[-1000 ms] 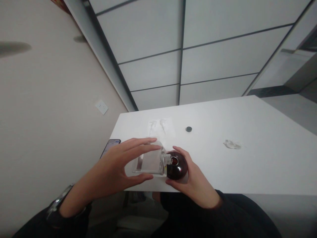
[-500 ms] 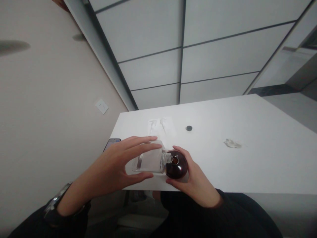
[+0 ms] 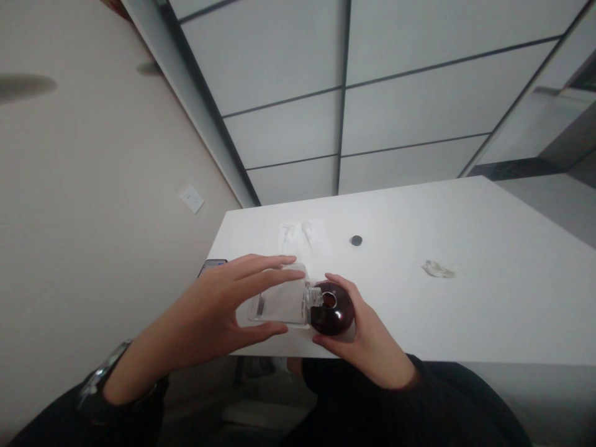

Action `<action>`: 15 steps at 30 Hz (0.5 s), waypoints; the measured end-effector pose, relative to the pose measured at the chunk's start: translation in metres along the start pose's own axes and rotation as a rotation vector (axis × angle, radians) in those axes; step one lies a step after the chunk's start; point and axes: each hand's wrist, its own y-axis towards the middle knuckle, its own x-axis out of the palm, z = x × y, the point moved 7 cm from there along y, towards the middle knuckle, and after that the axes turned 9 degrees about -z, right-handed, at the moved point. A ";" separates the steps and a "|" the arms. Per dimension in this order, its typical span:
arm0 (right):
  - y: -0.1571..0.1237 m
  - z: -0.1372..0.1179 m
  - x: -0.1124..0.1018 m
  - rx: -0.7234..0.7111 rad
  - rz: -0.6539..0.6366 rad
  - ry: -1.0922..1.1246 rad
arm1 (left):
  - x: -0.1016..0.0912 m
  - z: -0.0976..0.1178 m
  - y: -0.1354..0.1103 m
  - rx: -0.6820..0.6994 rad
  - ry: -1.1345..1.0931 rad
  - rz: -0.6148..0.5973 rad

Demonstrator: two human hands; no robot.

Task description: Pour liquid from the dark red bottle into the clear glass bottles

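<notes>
We hold the clear bottle (image 3: 282,302) in our left hand (image 3: 207,313), thumb along its near side and fingers spread over its far side, so that it lies tipped over with its bare threaded neck pointing right. Our right hand (image 3: 370,338) curls around the dark brown bottle (image 3: 336,316), gripping it from the right, with its round mouth uncovered. The clear neck sits right at that mouth — we cannot tell whether the two rims touch, nor whether any liquid runs between them. Both bottles are at the near edge of the white counter (image 3: 493,323), left of its middle. Beyond them, toward the far edge, we see a small dark disc (image 3: 356,240), and to its left some pale, whitish pieces (image 3: 306,233), too faint for us to name. Well to the right lies a crumpled whitish scrap (image 3: 438,269). At the left edge a phone (image 3: 213,264) shows partly behind our left hand. We wear a watch (image 3: 100,379) on the left wrist — and on the wall at left is a socket (image 3: 192,198).
</notes>
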 end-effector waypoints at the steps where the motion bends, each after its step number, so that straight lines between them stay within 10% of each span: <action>1: 0.000 0.000 0.000 -0.001 -0.001 0.000 | 0.000 0.000 0.000 -0.001 0.004 -0.003; 15: 0.000 0.001 0.000 0.017 -0.001 0.015 | -0.001 0.002 0.003 0.023 0.045 -0.018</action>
